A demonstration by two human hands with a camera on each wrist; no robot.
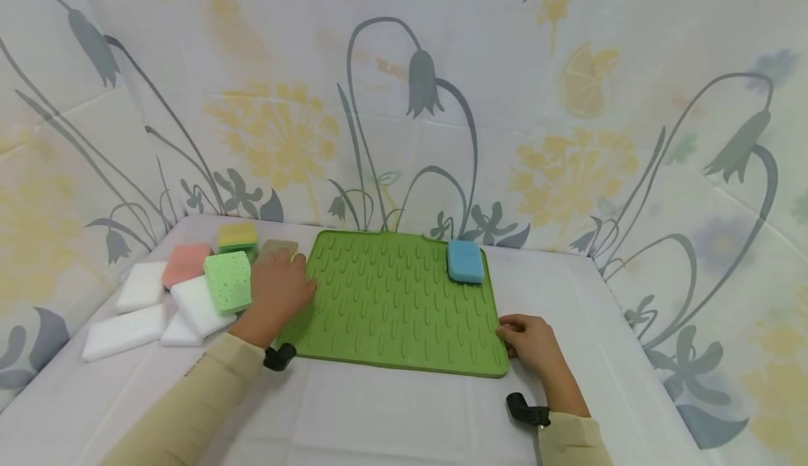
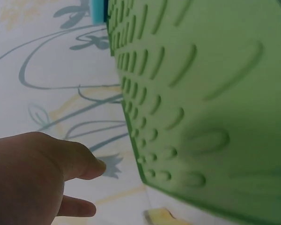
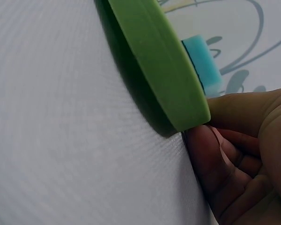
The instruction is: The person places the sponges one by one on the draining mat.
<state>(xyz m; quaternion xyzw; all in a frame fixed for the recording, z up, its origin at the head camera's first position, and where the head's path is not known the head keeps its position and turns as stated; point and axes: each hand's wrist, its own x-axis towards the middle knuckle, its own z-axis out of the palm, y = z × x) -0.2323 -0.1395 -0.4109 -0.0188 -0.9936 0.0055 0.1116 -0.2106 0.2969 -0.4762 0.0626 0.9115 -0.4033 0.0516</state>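
Pinching the green mat (image 1: 391, 315) near its front right corner, the right hand (image 1: 529, 343) has fingers clamped on the edge. The left hand (image 1: 280, 292), thumb and fingers apart, is by the mat's left edge, near a tan sponge (image 1: 278, 246); contact is unclear. The mat lies toward the back edge of the tabletop (image 1: 379, 417), a blue sponge (image 1: 466, 261) on its back right corner.

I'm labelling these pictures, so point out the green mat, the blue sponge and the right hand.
Green mat (image 1: 393, 303), head view: middle of its ridged top.
Blue sponge (image 1: 465, 261), head view: its upper face.
Right hand (image 1: 532, 343), head view: back of the hand.
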